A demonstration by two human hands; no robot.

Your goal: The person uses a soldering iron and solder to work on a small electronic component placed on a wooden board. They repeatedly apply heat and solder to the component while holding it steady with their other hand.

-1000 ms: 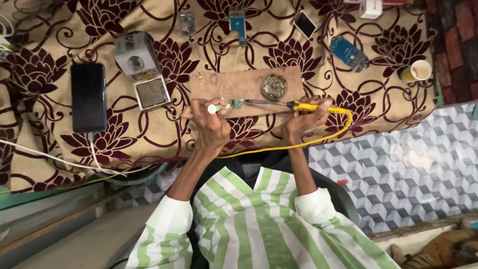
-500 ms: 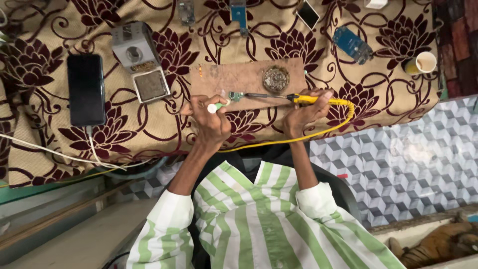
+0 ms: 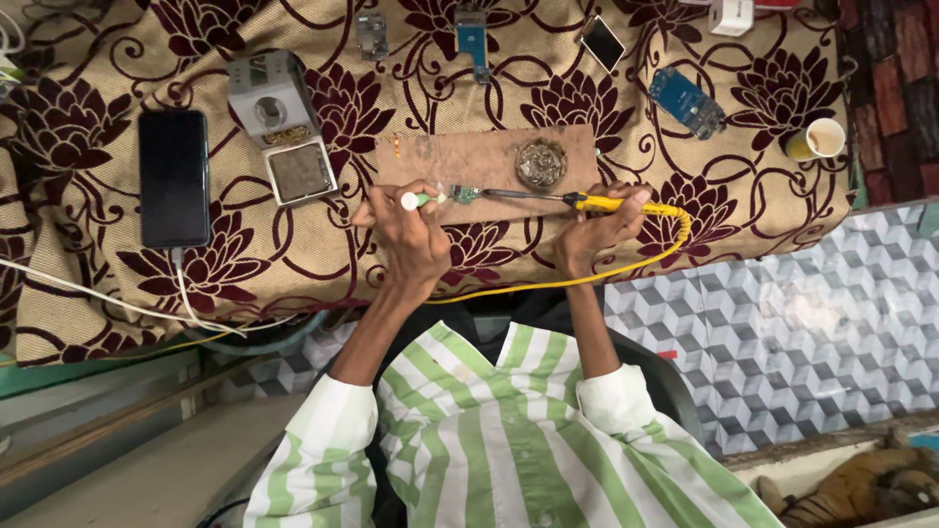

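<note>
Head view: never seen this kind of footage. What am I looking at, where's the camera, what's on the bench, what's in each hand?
There is no machine here: a person in a green-striped shirt works with bare hands. The single camera is worn on the person's head and looks down, so the arms reach up the picture from the bottom.

The right hand holds a yellow-handled soldering iron, its yellow cord trailing off it. The left hand pinches a small green-and-white tool. Both tips meet at a small circuit board on the edge of a wooden board, where a coil of metal wool also sits.

All of it lies on a floral cloth. Also there: a dark phone on a white cable, a grey box, a square tray, a paper cup and several small boards.
</note>
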